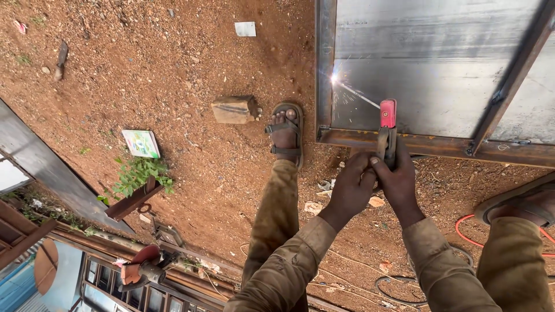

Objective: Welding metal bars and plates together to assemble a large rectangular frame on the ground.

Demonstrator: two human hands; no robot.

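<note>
Clenching together around the dark lower handles of a red-topped electrode holder (387, 130), the left hand (351, 188) and the right hand (399, 185) meet just below the near rail of a grey sheet-metal panel in a rusty steel frame (439, 63). Both hands are closed tight in one shared grip, thumbs touching, with the holder rising upright from between them. From its red head a thin welding rod (361, 96) slants up and left to the frame's left upright, where a bright spark (334, 78) flares at the rod's tip, well apart from the fingers. Muddy khaki sleeves and trouser legs fill the near edge of the view.

A red cable (462, 231) curls on the bare reddish earth (191, 58) beside the right sandalled foot (520, 205), and thin pale wire (347, 260) trails under the forearms. The left foot in a brown sandal (285, 134) stands just beside the frame's corner. Next to its toes lies a tan stone block (234, 109). Farther left a green-and-white printed card (141, 143) rests near a leafy green weed (139, 176), and a small white scrap (245, 29) lies far out on the soil.
</note>
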